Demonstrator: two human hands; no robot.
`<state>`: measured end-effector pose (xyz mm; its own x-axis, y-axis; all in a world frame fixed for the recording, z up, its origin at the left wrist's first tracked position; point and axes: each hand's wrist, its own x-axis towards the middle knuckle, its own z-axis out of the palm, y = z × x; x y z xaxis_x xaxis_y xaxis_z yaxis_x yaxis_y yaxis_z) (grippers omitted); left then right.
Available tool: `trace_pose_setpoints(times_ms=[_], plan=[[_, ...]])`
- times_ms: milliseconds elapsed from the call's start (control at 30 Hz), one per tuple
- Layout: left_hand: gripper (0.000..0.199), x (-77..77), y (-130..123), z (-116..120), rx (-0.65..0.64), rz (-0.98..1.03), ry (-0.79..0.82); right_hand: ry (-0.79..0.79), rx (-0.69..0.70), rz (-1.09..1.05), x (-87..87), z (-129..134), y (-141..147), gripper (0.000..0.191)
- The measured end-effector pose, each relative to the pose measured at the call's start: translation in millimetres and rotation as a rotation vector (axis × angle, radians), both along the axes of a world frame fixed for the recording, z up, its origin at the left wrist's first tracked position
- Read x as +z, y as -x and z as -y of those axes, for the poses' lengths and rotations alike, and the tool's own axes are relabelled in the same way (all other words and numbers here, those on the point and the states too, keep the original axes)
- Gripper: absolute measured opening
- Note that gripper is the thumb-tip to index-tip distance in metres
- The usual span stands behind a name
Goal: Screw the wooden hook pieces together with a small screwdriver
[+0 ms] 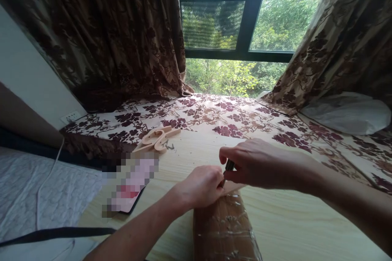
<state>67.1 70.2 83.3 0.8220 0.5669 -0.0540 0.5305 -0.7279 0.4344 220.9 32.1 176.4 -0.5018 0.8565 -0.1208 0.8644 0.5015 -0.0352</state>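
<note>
My right hand point(245, 162) grips a dark-handled screwdriver point(229, 166), its thin shaft slanting down toward my left fingers. Closed beside the tool's tip, my left hand point(200, 185) holds a pale wooden piece point(233, 186), most of which the hands hide. What the tip touches cannot be made out. Under the hands lies a brown box wrapped in clear tape point(223, 228), reaching to the bottom edge of the view. Further left are curved pale wooden pieces point(157, 138), with several small dark screws point(169, 146) next to them.
A phone with a pink screen point(134, 187), partly blurred, rests at the left of the pale wooden table point(306, 220). Behind the table is a floral-covered window ledge point(208, 114). A white plastic bag point(346, 112) lies at right, and a dark strap point(55, 233) crosses the lower left.
</note>
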Motion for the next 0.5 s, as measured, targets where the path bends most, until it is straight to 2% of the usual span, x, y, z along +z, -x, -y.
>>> trace_pose_setpoints(times_ms=[100,233,333,500], plan=[[0.014,0.3,-0.4,-0.2,0.001,-0.008,0.001,0.038,0.051,-0.047,3.6,0.9,-3.3,0.013],[0.014,1.7,-0.6,0.1,0.008,-0.009,0.011,0.024,0.013,0.028,0.1,3.2,-0.2,0.011],[0.013,3.1,0.0,1.1,0.010,0.003,0.024,-0.024,-0.018,0.062,-1.5,4.6,3.0,0.017],[0.025,4.0,0.4,1.8,-0.002,0.008,0.022,0.049,0.058,0.046,3.0,6.1,3.7,0.008]])
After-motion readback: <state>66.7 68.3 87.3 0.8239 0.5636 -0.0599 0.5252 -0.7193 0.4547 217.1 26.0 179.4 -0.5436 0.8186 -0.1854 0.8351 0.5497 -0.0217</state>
